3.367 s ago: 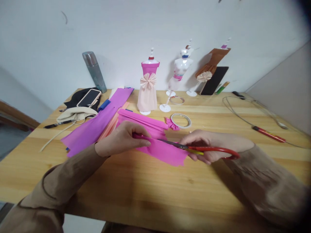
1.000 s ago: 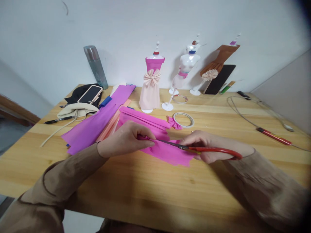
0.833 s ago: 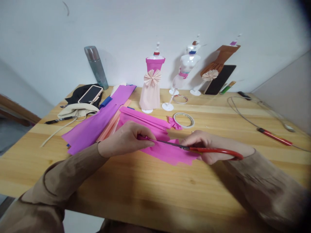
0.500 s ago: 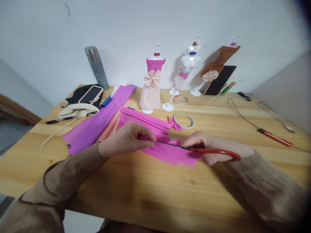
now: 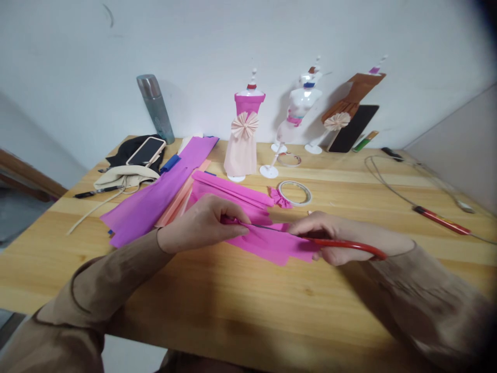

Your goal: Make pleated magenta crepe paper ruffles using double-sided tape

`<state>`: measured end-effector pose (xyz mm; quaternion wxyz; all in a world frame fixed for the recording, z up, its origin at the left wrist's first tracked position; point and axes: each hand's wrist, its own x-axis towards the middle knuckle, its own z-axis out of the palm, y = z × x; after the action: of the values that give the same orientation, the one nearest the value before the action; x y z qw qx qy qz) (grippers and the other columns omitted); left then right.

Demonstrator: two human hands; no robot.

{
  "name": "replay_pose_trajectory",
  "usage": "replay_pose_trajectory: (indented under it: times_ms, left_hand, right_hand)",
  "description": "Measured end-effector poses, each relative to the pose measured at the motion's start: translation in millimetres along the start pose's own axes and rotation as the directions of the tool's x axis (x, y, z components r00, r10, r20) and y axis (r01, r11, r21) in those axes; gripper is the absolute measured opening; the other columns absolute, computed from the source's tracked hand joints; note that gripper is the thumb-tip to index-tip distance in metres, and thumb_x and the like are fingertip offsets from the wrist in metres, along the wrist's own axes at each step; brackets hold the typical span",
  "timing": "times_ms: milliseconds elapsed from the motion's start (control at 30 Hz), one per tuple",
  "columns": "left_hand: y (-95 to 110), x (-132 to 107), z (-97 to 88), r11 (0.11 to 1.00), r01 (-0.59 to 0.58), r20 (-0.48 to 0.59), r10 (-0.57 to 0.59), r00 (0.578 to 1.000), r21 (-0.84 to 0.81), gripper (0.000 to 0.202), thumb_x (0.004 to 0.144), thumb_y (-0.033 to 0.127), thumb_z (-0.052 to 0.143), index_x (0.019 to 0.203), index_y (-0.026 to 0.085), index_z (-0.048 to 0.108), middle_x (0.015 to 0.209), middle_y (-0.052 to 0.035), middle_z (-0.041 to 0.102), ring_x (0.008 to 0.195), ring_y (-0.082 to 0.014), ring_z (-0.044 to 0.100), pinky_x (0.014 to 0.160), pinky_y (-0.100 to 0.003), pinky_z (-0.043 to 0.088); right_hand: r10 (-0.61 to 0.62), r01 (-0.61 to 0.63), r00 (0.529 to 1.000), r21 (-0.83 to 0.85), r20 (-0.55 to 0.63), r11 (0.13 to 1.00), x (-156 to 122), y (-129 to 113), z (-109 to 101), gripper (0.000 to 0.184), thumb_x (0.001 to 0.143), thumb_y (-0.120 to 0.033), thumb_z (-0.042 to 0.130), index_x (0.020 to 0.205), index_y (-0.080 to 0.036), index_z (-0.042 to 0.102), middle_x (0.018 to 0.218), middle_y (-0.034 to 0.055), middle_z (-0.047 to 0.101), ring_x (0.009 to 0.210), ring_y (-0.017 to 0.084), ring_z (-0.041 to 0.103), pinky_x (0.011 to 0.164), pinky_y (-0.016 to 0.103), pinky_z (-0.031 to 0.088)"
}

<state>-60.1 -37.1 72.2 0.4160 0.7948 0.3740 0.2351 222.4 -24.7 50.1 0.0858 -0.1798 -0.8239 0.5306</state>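
My left hand (image 5: 204, 224) pinches the edge of a magenta crepe paper sheet (image 5: 272, 243) lying on the wooden table (image 5: 248, 305). Red-handled scissors (image 5: 341, 243) are gripped in my right hand (image 5: 341, 239), their dark blades running left through the paper toward my left fingertips. A loose flap of the sheet hangs over the blades near my right fingers. More folded magenta paper (image 5: 233, 189) lies just behind my hands.
A long magenta strip (image 5: 155, 197) and a peach strip (image 5: 176, 203) lie at left. Behind are a tape roll (image 5: 295, 191), three small mannequins (image 5: 243, 134), a steel flask (image 5: 155, 108), a phone (image 5: 145, 151) on bags, a dark tablet (image 5: 351, 128), a red tool (image 5: 440, 220) and cables.
The scissor blades have advanced left through the magenta sheet toward my left fingers. The cut flap has shifted right over the blades. The view shifted slightly.
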Motion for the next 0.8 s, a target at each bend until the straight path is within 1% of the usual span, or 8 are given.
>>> replay_pose_trajectory:
  times_ms: [100, 233, 333, 433, 567, 667, 733, 800]
  left_hand:
    - [0.2, -0.3, 0.1, 1.0, 0.003, 0.006, -0.003, 1.0, 0.005, 0.014, 0.078, 0.02, 0.063, 0.079, 0.01, 0.072, 0.065, -0.0018, 0.065, 0.059, -0.0087, 0.05, 0.052, -0.02, 0.037]
    - [-0.9, 0.0, -0.2, 1.0, -0.007, 0.004, 0.007, 1.0, -0.01, 0.012, 0.077, 0.019, 0.063, 0.078, 0.011, 0.072, 0.064, -0.0014, 0.065, 0.058, -0.0087, 0.05, 0.051, -0.019, 0.036]
    - [-1.1, 0.2, 0.0, 1.0, -0.016, 0.0, 0.016, 1.0, -0.005, 0.011, 0.077, 0.019, 0.063, 0.077, 0.011, 0.072, 0.064, -0.001, 0.065, 0.058, -0.0086, 0.05, 0.051, -0.019, 0.036]
    - [-1.0, 0.4, 0.9, 0.999, -0.035, 0.006, 0.035, 0.999, 0.031, 0.013, 0.078, 0.02, 0.063, 0.074, 0.011, 0.071, 0.062, -0.0005, 0.063, 0.058, -0.0085, 0.05, 0.051, -0.019, 0.036]
    - [-1.1, 0.6, 2.4, 0.997, -0.046, 0.006, 0.046, 0.999, 0.057, 0.014, 0.079, 0.022, 0.063, 0.075, 0.011, 0.07, 0.062, -0.0001, 0.062, 0.058, -0.0087, 0.051, 0.052, -0.019, 0.036]
    - [-0.6, 0.4, 3.3, 0.996, -0.06, 0.014, 0.059, 0.998, 0.071, 0.016, 0.08, 0.023, 0.063, 0.073, 0.011, 0.07, 0.059, 0.0008, 0.059, 0.056, -0.008, 0.047, 0.05, -0.02, 0.034]
    - [0.2, 0.2, 3.8, 0.995, -0.064, 0.013, 0.063, 0.998, 0.082, 0.015, 0.08, 0.022, 0.063, 0.072, 0.012, 0.07, 0.058, 0.0012, 0.058, 0.054, -0.0075, 0.046, 0.049, -0.02, 0.033]
    - [0.8, 0.0, 4.2, 0.993, -0.071, 0.009, 0.071, 0.997, 0.093, 0.013, 0.079, 0.02, 0.064, 0.072, 0.012, 0.07, 0.057, 0.0016, 0.057, 0.054, -0.0073, 0.044, 0.048, -0.02, 0.032]
  right_hand:
    - [0.042, -0.042, 0.999, 0.115, 0.008, 0.992, 0.9, -1.5, 0.0, 0.044, 0.084, -0.057, 0.058, 0.09, -0.013, 0.06, 0.079, 0.0007, 0.051, 0.068, 0.011, 0.042, 0.06, 0.024, 0.034]
    - [0.062, -0.067, 0.997, 0.187, 0.036, 0.98, 0.2, -4.0, -0.6, 0.042, 0.079, -0.051, 0.068, 0.096, -0.013, 0.063, 0.083, 0.001, 0.053, 0.068, 0.011, 0.041, 0.06, 0.023, 0.034]
    - [0.064, -0.067, 0.998, 0.203, 0.022, 0.977, -0.7, -3.0, -0.3, 0.037, 0.081, -0.047, 0.067, 0.098, -0.014, 0.064, 0.082, 0.0008, 0.053, 0.068, 0.011, 0.041, 0.06, 0.023, 0.034]
    - [0.073, -0.072, 0.997, 0.203, 0.003, 0.976, -0.2, -1.8, 1.2, 0.036, 0.081, -0.047, 0.066, 0.094, -0.014, 0.063, 0.079, 0.0007, 0.053, 0.067, 0.011, 0.041, 0.058, 0.023, 0.033]
    - [0.102, -0.104, 0.995, 0.205, 0.02, 0.973, 1.3, -2.9, 3.0, 0.031, 0.084, -0.044, 0.063, 0.088, -0.013, 0.062, 0.073, -0.0002, 0.051, 0.064, 0.01, 0.041, 0.056, 0.023, 0.031]
    - [0.099, -0.098, 0.995, 0.21, 0.008, 0.973, 1.9, -3.2, 3.7, 0.027, 0.084, -0.039, 0.064, 0.09, -0.013, 0.063, 0.072, -0.0007, 0.052, 0.064, 0.01, 0.043, 0.056, 0.022, 0.033]
    - [0.093, -0.091, 0.996, 0.209, 0.0, 0.974, 2.2, -2.7, 4.5, 0.029, 0.082, -0.039, 0.068, 0.094, -0.013, 0.064, 0.072, -0.001, 0.052, 0.064, 0.01, 0.044, 0.056, 0.021, 0.034]
    - [0.087, -0.085, 0.996, 0.209, -0.005, 0.974, 2.7, -2.4, 5.4, 0.034, 0.08, -0.042, 0.07, 0.095, -0.013, 0.064, 0.072, -0.0011, 0.052, 0.063, 0.009, 0.044, 0.055, 0.021, 0.035]
